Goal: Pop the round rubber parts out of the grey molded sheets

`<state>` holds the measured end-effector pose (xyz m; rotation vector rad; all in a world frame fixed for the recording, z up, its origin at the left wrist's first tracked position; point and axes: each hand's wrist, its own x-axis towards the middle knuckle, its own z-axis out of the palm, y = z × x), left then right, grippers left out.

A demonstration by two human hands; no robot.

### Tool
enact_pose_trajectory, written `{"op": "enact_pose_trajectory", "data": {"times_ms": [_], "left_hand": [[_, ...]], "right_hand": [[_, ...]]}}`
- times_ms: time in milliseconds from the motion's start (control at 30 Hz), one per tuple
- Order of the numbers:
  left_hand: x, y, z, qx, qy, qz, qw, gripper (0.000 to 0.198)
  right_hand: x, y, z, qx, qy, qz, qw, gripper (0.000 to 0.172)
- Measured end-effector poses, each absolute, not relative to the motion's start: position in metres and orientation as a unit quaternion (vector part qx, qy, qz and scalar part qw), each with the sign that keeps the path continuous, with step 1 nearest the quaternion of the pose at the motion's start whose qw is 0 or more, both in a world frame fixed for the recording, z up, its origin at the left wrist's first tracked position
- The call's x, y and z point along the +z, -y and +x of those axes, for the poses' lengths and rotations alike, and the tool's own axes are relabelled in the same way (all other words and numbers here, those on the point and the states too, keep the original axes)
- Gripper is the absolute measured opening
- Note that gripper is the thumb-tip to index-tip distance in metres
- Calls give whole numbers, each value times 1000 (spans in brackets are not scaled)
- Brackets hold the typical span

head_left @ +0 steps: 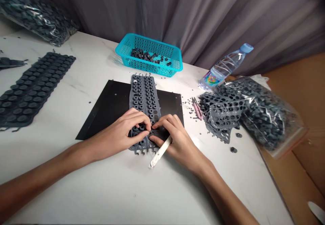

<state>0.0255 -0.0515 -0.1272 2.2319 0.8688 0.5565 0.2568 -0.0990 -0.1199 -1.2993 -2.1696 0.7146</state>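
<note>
A dark grey moulded rubber sheet [144, 93] with rows of round, ring-like parts lies lengthwise across a black mat [109, 110]. Several round holes show among its parts. My left hand [127, 128] rests over the sheet's near half, thumb and forefinger pinched together on it. Facing it from the right, my right hand [177, 140] has its fingertips on the same spot of the sheet. A white-wrapped stick [160, 153] is tucked in my right hand, its end pointing toward me. Whatever small part lies between the fingertips is hidden.
A turquoise basket [152, 70] with small dark parts stands behind the mat. Rightward are pink-handled snips [197, 109], perforated sheets [223, 113], a water bottle [223, 67] and a filled plastic bag [266, 116]. Another sheet [35, 86] and bag [35, 18] lie left.
</note>
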Motion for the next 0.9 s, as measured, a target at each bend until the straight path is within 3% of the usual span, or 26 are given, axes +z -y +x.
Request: {"op": "enact_pose_trajectory", "data": {"times_ms": [300, 533, 900], "left_hand": [[-124, 53, 30, 199, -366, 861, 292, 16], [-128, 52, 30, 220, -407, 797, 387, 19], [-120, 50, 34, 213, -397, 818, 358, 23]], "right_hand": [[-121, 95, 258, 270, 791, -478, 271, 10], [-126, 94, 252, 267, 786, -491, 266, 3], [-127, 97, 249, 236, 796, -504, 238, 9]]}}
